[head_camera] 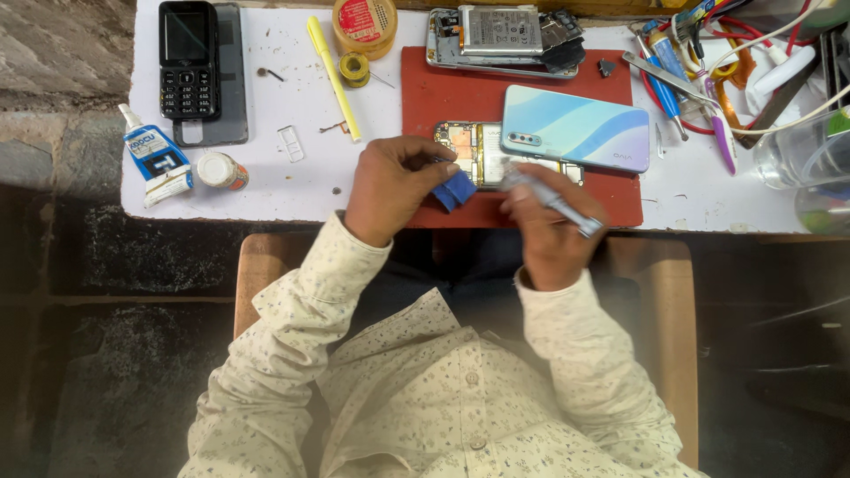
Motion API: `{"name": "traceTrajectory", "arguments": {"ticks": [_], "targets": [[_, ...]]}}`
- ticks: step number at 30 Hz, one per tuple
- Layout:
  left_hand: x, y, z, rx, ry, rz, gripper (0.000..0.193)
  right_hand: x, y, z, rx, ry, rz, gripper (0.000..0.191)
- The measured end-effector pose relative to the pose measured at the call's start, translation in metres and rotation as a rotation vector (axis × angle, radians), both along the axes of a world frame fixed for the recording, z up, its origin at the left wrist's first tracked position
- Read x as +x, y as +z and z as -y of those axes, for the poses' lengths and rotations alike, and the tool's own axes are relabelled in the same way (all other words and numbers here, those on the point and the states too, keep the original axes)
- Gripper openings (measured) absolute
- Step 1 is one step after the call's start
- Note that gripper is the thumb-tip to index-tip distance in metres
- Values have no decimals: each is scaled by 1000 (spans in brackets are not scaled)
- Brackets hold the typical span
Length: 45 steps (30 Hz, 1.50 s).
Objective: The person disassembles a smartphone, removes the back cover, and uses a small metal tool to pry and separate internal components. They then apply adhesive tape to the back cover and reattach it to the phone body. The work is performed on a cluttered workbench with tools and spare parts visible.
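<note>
Both hands worked over the opened phone (482, 152): my left hand (394, 186) pinched a blue pick (455, 189), my right hand (551, 232) gripped what looked like a screwdriver (551, 202).

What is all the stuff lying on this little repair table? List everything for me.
Keypad phone: one, black, far left corner.
Glue tube: one, blue and white, left edge.
Small jar: one, white lid, beside the tube.
Yellow tool: one, slim, left of the mat.
Round tin: one, red top, far edge.
Solder spool: one, yellowish, below the tin.
Red mat: one, centre.
Opened phone: one, on the mat.
Back cover: one, pale blue, over it.
Dismantled phone: one, far edge.
Hand tools: several, right.
Left hand: holds blue pick.
Right hand: holds grey screwdriver.
</note>
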<state>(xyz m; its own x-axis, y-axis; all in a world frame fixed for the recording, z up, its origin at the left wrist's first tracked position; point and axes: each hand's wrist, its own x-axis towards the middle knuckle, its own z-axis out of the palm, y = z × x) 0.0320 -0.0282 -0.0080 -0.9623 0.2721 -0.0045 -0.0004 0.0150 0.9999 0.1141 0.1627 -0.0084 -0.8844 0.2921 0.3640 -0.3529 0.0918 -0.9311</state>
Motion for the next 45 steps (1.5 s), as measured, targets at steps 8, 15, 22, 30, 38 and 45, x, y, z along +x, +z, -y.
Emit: {"name": "traceTrajectory", "arguments": {"ticks": [8, 15, 22, 30, 38, 45], "targets": [[-4, -4, 7, 140, -81, 76, 17, -34, 37, -114, 610, -4, -119, 14], [-5, -2, 11, 133, -90, 133, 17, -40, 50, -138, 1172, 90, -190, 41], [-5, -4, 12, 48, -59, 82, 19, -48, 42, -161, 1141, 138, -165, 37], [-8, -8, 13, 45, -51, 86, 18, -28, 25, -199, 528, -19, -58, 19], [-4, 19, -6, -42, -77, 20, 15, 9, 14, -198, 338, 57, 183, 17], [-34, 33, -82, -241, -305, -412, 14, 3, 29, -184, 720, 72, 287, 16]]}}
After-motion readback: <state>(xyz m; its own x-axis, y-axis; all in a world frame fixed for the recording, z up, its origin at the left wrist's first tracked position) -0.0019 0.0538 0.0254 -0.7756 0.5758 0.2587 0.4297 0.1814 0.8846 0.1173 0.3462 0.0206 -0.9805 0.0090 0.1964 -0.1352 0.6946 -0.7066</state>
